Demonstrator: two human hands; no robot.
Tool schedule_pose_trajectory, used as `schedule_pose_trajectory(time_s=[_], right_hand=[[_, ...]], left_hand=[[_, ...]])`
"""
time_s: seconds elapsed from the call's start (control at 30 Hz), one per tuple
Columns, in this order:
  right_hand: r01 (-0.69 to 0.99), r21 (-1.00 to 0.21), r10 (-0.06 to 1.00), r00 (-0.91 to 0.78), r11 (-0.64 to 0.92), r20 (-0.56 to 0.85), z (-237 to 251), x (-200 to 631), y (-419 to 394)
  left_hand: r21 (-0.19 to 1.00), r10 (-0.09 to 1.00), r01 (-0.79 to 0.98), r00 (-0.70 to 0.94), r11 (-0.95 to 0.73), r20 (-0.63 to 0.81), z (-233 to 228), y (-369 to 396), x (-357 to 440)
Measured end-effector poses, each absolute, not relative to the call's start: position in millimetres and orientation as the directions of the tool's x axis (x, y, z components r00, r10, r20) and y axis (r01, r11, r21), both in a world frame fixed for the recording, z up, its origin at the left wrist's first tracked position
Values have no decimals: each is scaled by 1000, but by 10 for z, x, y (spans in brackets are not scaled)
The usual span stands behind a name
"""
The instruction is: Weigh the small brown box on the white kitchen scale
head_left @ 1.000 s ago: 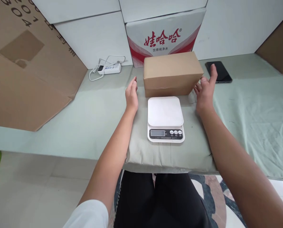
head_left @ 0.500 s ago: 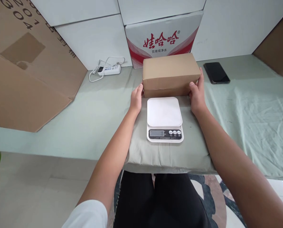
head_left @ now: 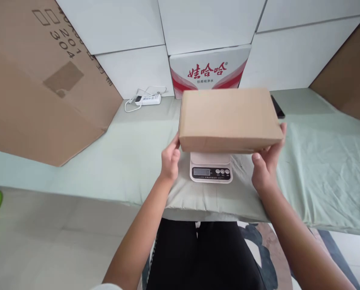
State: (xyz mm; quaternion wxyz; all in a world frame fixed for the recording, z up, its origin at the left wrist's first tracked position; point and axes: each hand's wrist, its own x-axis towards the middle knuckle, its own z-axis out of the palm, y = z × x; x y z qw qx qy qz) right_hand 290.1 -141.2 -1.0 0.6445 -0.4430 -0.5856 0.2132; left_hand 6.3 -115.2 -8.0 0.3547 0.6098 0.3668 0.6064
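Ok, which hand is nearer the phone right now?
Right. The right hand grips the cardboard box's right end, just below the phone; the left hand holds the far left end.

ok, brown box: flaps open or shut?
Shut. The brown box shows a flat, unbroken top, no flap raised, held level between left hand and right hand.

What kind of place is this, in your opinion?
Probably a makeshift packing or parcel-weighing corner: a digital scale on a cloth-covered table, a plain brown carton in both hands, and flattened cardboard leaning nearby.
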Motion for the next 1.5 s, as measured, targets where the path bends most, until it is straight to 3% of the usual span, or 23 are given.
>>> schedule_pose_trajectory(time_s=[0.43,0.67,0.93,1.5], right_hand=[[152,-856,835,188,495,516,-224,2938,-1472],[44,-851,734,484,524,477,-226,3023,-1501],[68,-872,845,224,484,486,-265,2972,-1478],[35,-888,849,280,458,449,-264,3016,-1495]], left_hand=[[893,894,49,4,-447,448,-241,-1364,-17],[903,877,14,-234,-430,421,-259,-1329,-60],[924,921,47,-73,-380,383,-215,-1378,-8],[918,916,-27,-89,-395,391,-212,-1370,4]])
